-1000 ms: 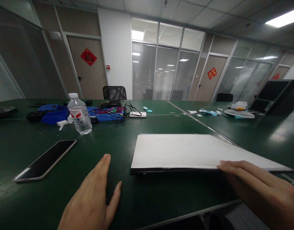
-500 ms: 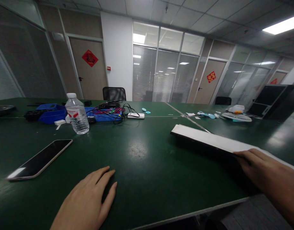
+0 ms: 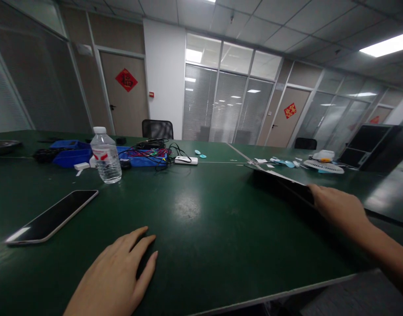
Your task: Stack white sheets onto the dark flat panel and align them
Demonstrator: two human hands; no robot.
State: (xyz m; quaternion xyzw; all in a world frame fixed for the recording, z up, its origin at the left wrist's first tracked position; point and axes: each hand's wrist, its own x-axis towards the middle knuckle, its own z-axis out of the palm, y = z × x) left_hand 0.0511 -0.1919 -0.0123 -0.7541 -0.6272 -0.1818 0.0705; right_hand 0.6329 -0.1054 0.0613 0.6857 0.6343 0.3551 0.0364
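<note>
My left hand (image 3: 117,272) lies on the green table (image 3: 201,245), palm down, with its fingers apart and nothing in them. To its upper left rests a dark-screened phone (image 3: 53,217) with a pale rim. On the right, my right hand (image 3: 339,204) grips the near edge of a thin flat board (image 3: 296,188). The board's underside is dark, and only a sliver of its white top shows. It is tilted, with its near edge raised above the tabletop. My thumb's exact hold is partly hidden.
A clear water bottle (image 3: 105,156) stands behind the phone. Blue trays (image 3: 71,153) with tangled cables and a white power strip (image 3: 186,160) lie farther back. Scraps and a white device (image 3: 323,162) sit back right, by a black cabinet (image 3: 367,145).
My right hand has moved forward, away from me, carrying the board farther back. The board has tilted so its white top is mostly out of sight. My left hand has barely moved.
</note>
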